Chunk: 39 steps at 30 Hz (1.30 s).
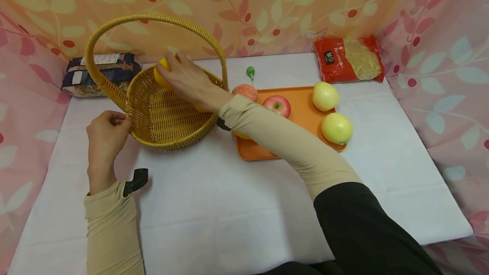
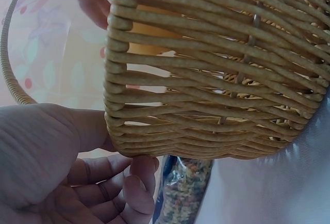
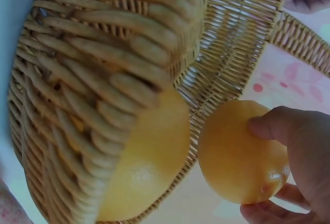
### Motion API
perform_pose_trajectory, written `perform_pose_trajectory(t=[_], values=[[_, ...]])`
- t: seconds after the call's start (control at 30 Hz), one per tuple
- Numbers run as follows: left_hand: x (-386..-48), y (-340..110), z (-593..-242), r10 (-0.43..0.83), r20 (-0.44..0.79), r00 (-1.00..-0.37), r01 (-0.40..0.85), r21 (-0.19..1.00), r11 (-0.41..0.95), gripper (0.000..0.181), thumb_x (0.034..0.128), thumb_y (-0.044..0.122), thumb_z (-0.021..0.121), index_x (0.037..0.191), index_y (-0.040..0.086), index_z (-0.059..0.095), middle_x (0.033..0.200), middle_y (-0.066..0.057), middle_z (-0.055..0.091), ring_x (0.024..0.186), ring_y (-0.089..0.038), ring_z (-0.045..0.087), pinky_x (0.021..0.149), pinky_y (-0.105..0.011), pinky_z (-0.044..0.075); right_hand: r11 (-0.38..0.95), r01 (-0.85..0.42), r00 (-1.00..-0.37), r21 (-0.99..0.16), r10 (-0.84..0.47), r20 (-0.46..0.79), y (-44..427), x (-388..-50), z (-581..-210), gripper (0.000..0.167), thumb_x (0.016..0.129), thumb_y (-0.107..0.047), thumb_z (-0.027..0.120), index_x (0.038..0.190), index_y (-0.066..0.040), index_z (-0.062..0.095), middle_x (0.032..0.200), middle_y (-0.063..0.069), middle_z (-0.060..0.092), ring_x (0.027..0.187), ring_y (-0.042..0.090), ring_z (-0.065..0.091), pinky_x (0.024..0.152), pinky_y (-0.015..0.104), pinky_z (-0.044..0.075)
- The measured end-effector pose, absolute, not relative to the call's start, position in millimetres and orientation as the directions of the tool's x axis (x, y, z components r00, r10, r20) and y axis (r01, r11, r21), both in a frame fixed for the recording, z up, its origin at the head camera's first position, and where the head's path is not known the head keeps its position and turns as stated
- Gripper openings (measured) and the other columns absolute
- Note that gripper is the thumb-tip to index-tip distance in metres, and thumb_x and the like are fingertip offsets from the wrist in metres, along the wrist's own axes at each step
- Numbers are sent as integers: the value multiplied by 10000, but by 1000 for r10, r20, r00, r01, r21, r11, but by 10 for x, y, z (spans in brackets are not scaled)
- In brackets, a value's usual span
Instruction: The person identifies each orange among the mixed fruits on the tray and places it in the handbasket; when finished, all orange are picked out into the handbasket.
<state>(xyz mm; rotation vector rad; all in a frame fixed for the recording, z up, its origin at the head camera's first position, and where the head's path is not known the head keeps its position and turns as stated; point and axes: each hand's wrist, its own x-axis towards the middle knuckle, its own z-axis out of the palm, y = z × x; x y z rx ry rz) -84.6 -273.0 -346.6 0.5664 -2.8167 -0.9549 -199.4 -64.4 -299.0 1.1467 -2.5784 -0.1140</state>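
Note:
My left hand [image 1: 107,145] pinches the rim of a yellow wicker basket [image 1: 179,141] at its left side, its thumb against the weave in the left wrist view. Over the basket's far side reaches my right hand [image 1: 191,82], gripping a smooth, rounded yellow-orange fruit [image 3: 242,152] between thumb and fingers. The held fruit is just inside the far rim in the head view. Another yellow-orange fruit [image 3: 149,157] lies in the basket, mostly hidden by the right hand in the head view. The basket's tall handle [image 1: 153,17] arches above the right hand.
An orange tray [image 1: 302,94] at right holds a red apple [image 1: 277,106], a pinkish fruit [image 1: 245,91], two pale green fruits [image 1: 337,128] and a partly covered yellow one. Behind are a green lollipop [image 1: 250,71], a red packet [image 1: 349,59] and a dark packet [image 1: 101,79].

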Motion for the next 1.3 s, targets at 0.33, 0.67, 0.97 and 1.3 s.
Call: perform_pose_trajectory(t=[0.33, 0.67, 0.97, 1.3], values=[[-840, -2733, -3455, -389, -43, -920, -334, 603, 724, 369, 924, 235, 512, 1137, -39, 638, 981, -180, 640, 580, -27, 476, 479, -181, 406, 637, -714, -586, 290, -771, 251, -688, -2040, -3115, 331, 1027, -40, 330, 1265, -92, 555, 1267, 155, 551, 1118, 293, 579, 907, 320, 530], [-833, -2740, -3462, -391, -48, -919, -339, 603, 722, 372, 923, 239, 519, 1142, -38, 637, 986, -177, 639, 590, -27, 475, 478, -178, 406, 629, -735, -625, 253, -773, 109, -671, -2082, -3209, 353, 979, 18, 422, 1285, -108, 543, 1330, 164, 517, 1214, 312, 519, 1019, 343, 488], [-850, -2720, -3446, -383, -32, -923, -323, 606, 727, 364, 916, 229, 518, 1122, -44, 642, 975, -184, 644, 567, -2, 466, 474, -173, 402, 663, -712, -675, 231, -737, 33, -665, -2063, -3244, 361, 1017, -30, 408, 1325, -132, 567, 1334, 179, 525, 1256, 338, 510, 998, 350, 511], [-848, -2723, -3443, -396, -28, -918, -331, 605, 724, 342, 912, 219, 530, 1111, -34, 645, 954, -177, 650, 563, 11, 453, 479, -175, 390, 680, -694, -706, 236, -708, -35, -671, -2040, -3194, 449, 1036, -138, 424, 1481, -191, 414, 1521, 232, 351, 1347, 407, 444, 991, 390, 520]])
